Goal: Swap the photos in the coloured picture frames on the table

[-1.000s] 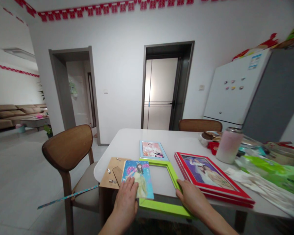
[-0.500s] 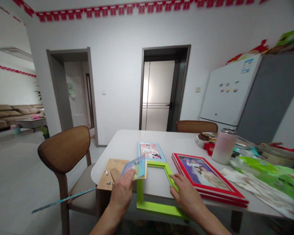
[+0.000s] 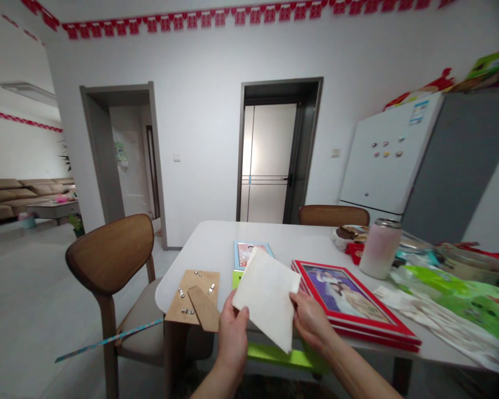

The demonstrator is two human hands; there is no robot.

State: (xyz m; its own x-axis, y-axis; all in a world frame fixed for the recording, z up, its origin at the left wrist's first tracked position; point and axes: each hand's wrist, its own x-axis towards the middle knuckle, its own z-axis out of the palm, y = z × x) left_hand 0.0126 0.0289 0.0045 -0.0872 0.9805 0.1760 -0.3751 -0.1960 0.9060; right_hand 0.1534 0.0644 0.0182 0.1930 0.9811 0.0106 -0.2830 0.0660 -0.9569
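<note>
The picture card (image 3: 268, 299) has been lifted and turned since the earlier frame, its blank side now showing. The left hand (image 3: 233, 335) and right hand (image 3: 310, 318) grip its opposite edges, above the green frame (image 3: 280, 357) at the tabletop's (image 3: 208, 238) near edge.

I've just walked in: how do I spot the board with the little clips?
Find the white table, then its near left corner, beside the brown chair. The board lies there, left of the person's left hand. Unlike the red frame, it shows no picture: just plain tan, with small metal clips and a slanting brown strip.
</note>
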